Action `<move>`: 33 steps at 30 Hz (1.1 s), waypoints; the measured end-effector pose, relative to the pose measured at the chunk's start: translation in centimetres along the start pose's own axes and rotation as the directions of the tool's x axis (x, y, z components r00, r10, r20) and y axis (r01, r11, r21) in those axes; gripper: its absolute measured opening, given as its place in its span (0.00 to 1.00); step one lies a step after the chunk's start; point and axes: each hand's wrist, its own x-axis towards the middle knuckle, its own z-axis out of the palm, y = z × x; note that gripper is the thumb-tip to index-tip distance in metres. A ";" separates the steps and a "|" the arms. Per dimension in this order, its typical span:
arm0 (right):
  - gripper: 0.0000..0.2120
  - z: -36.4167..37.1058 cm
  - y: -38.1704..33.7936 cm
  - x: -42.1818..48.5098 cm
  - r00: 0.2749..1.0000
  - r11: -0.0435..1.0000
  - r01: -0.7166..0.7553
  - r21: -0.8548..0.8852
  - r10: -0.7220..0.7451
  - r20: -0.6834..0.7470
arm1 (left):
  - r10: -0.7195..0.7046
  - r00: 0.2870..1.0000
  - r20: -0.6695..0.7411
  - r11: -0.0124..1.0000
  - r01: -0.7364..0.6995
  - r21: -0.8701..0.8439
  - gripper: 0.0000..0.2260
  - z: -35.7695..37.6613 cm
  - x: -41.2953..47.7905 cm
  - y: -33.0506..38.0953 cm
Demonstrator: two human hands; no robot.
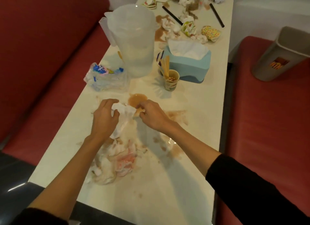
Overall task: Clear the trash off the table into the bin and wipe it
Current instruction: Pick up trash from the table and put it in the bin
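Note:
Both hands meet over a white tissue (125,111) on the cream table (192,132). My left hand (104,119) grips its left side; my right hand (151,114) pinches its right end, where it is stained brown. Just beyond lies a brown liquid puddle (136,98). A heap of soiled tissues and clear plastic (115,161) sits below my left wrist. Brown smears (176,115) spread to the right. The grey bin (280,55) stands on the red seat at the right.
A clear plastic pitcher (132,40), a crumpled blue-and-white wrapper (105,77), a blue tissue box (187,63) and a paper cup with wooden sticks (171,80) stand mid-table. Crumpled cups, tissues and black straws (172,15) litter the far end. Red benches (42,56) flank both sides.

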 end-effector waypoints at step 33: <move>0.13 6.3 -7.2 5.1 0.979 0.985 -0.042 0.164 0.074 -0.192 | -0.307 0.850 0.428 0.603 0.522 -0.603 0.07 -3.7 2.1 -5.0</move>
